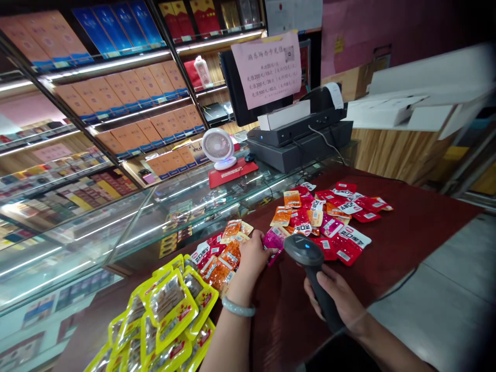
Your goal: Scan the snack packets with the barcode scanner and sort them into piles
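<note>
My right hand is wrapped round the grip of a black handheld barcode scanner, whose head points left and shows a small blue light. In front of it, my left hand, with a pale bangle on the wrist, pinches a purple snack packet. Left of that hand lies a small pile of orange and red packets. A larger spread of red and orange packets covers the counter beyond the scanner. Nearest me on the left is a heap of yellow-edged packets with clear windows.
The dark red counter top borders a glass display case. A small white fan stands on the glass. Behind are a cash register and a screen with a pink paper notice. Boxed goods fill the shelves.
</note>
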Demonstrator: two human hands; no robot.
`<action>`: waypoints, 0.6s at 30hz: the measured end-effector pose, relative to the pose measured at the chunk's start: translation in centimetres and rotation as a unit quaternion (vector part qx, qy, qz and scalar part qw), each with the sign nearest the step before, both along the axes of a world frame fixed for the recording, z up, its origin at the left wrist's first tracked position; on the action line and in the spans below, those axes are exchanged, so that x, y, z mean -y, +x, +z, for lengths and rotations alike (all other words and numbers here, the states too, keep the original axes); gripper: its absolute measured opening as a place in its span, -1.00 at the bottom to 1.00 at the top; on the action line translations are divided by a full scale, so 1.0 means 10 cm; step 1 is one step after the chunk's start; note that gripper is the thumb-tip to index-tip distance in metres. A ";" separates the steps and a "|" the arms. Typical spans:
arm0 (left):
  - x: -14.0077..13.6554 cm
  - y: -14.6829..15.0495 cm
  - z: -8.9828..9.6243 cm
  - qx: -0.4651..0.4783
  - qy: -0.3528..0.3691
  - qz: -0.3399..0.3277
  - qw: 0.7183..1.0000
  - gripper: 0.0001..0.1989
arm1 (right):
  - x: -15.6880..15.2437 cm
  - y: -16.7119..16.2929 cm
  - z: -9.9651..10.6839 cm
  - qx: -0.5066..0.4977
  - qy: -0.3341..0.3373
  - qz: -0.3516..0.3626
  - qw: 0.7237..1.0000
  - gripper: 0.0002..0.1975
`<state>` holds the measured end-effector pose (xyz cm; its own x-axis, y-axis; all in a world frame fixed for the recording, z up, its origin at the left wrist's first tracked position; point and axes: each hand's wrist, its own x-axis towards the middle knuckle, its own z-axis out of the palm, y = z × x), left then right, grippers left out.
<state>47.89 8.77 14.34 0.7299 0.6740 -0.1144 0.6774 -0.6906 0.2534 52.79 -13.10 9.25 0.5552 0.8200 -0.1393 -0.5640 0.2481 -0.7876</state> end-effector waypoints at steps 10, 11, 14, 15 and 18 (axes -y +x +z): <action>0.00 -0.04 0.06 -0.012 0.004 -0.013 1.000 -0.54 | 0.02 0.01 -0.04 0.002 0.019 0.021 1.000 -0.59; -0.03 -0.09 0.12 -0.026 0.007 -0.003 1.000 -0.53 | 0.02 0.01 -0.03 0.003 0.019 0.020 1.000 -0.60; -0.16 -0.31 0.32 -0.073 0.060 0.064 0.993 -0.53 | 0.02 0.01 0.00 0.003 0.020 0.018 1.000 -0.60; -0.20 -0.38 0.38 -0.073 0.097 0.088 0.989 -0.53 | 0.02 0.00 0.01 0.004 0.022 0.017 1.000 -0.60; -0.23 -0.47 0.46 -0.010 0.213 0.130 0.968 -0.46 | 0.01 0.00 0.00 0.002 0.028 0.022 0.999 -0.61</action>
